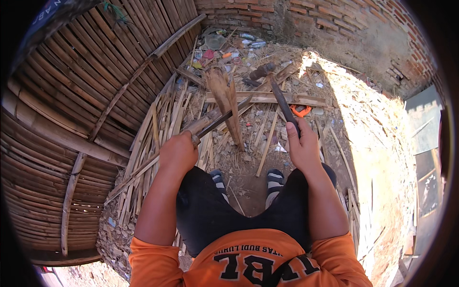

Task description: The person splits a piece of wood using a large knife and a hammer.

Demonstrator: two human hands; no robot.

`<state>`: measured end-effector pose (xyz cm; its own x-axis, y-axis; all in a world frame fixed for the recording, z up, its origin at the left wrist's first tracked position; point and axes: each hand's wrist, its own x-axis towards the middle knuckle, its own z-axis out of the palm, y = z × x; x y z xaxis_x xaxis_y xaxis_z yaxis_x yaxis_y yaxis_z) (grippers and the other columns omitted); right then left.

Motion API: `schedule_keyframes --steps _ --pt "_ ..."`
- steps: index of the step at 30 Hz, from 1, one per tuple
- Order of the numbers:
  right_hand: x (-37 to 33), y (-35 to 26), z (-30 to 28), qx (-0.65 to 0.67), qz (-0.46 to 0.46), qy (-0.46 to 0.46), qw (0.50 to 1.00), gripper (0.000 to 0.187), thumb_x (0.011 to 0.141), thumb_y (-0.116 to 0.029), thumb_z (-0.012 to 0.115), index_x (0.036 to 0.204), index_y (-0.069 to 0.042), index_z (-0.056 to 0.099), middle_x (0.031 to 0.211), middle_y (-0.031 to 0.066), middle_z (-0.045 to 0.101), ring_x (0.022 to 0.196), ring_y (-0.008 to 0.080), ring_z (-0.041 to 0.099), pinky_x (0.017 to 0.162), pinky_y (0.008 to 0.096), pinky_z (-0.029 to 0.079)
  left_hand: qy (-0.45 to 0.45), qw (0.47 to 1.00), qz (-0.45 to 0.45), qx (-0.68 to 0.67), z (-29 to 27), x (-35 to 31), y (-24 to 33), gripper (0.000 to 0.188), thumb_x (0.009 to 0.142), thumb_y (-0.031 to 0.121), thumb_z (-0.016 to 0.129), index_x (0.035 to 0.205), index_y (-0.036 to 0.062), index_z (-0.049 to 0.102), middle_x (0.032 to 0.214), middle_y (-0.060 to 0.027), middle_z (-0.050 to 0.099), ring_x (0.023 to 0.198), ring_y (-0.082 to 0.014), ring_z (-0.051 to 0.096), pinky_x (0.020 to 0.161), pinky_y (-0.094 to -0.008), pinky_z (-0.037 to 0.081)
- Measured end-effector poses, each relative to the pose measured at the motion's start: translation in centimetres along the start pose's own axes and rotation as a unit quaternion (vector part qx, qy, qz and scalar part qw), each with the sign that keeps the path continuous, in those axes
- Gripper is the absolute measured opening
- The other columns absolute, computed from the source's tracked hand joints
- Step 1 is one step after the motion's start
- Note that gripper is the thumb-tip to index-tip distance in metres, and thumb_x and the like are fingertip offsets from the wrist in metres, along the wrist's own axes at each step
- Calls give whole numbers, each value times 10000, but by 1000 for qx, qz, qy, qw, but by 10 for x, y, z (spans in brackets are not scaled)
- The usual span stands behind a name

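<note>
My left hand [179, 152] is closed round the wooden handle of a machete, its dark blade [215, 123] slanting up to the right. That blade crosses a split bamboo piece [221, 93] and sits in the split, its tip showing on the far side. The bamboo stands tilted, wide at the top and narrow near the ground. In my right hand [303, 146] is a hammer with a long dark handle [283, 101]. The hammer's head [262, 71] is up and to the right of the bamboo, apart from it.
Bamboo strips [167, 117] lie piled at the left, beside a slatted bamboo wall [114, 71]. An orange saw handle [300, 111] rests near the flat bamboo length [267, 97]. Litter [215, 42] and a brick wall [330, 24] are beyond. My sandalled feet [274, 181] stand close by.
</note>
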<state>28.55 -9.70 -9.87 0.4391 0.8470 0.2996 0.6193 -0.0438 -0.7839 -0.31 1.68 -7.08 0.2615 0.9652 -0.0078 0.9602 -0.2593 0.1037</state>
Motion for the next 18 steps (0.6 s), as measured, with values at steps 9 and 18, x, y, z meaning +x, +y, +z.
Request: schedule_keyframes --steps 9,18 --pt "-4 34 22 -49 38 -37 997 375 1029 -429 554 1093 -65 615 704 213 650 691 439 662 634 507 493 -36 999 -1 -1 1 6 5 280 858 191 732 1061 10 664 995 -241 715 966 -431 686 854 -523 546" --pt "-8 43 26 -72 20 -22 997 371 1040 -389 559 1126 -33 617 703 185 657 674 363 687 619 450 494 -33 999 -2 4 0 8 5 213 875 82 626 1069 22 691 1005 -237 726 963 -418 709 839 -514 567"
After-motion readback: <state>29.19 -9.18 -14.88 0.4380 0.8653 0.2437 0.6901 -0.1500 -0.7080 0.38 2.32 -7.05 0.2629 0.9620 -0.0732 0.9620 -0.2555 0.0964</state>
